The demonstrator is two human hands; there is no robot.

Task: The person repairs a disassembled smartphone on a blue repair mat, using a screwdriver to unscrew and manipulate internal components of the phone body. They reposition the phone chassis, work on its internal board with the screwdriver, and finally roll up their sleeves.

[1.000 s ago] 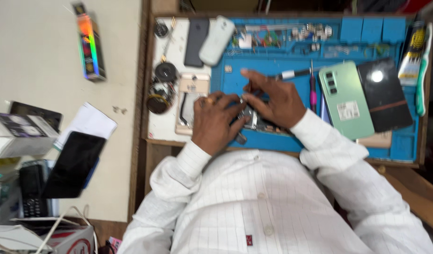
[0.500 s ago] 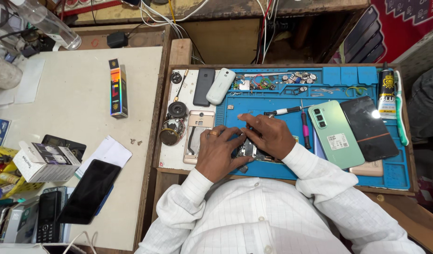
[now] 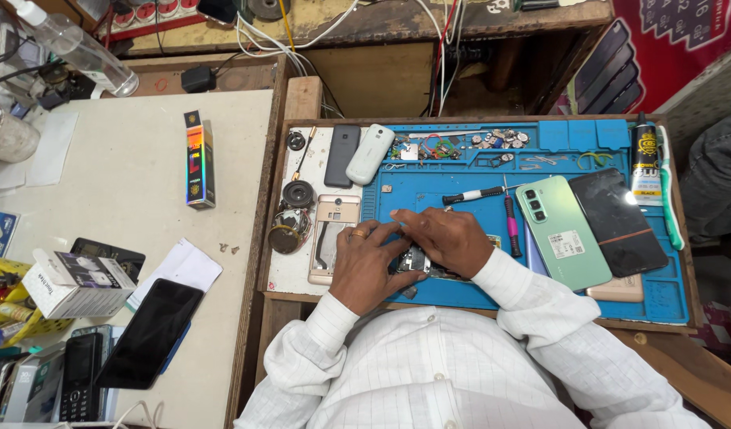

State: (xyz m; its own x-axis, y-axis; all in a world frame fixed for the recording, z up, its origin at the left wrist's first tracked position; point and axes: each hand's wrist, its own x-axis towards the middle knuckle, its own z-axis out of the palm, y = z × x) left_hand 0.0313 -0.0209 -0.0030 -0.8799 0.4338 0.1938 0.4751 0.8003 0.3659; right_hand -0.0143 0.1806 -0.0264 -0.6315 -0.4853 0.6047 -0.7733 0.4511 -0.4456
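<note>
Both hands unmoved, left hand [image 3: 365, 266], right hand [image 3: 445, 238] pressed on circuit board [image 3: 417, 262]

The mat [image 3: 461, 210] was matt blue rubber inside a rough wooden tray [image 3: 302, 99]. The green phone [image 3: 562, 230] had a smooth, glossy back, and the black glass panel [image 3: 620, 222] shone. The desk [image 3: 127, 183] looked pale and matt. The sleeves [image 3: 532, 302] were white checked cloth.

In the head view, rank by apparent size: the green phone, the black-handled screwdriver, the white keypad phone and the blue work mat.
1. Blue work mat, by far the largest.
2. Green phone.
3. White keypad phone.
4. Black-handled screwdriver: about as long as the white keypad phone but much thinner, so this pair is close.
</note>
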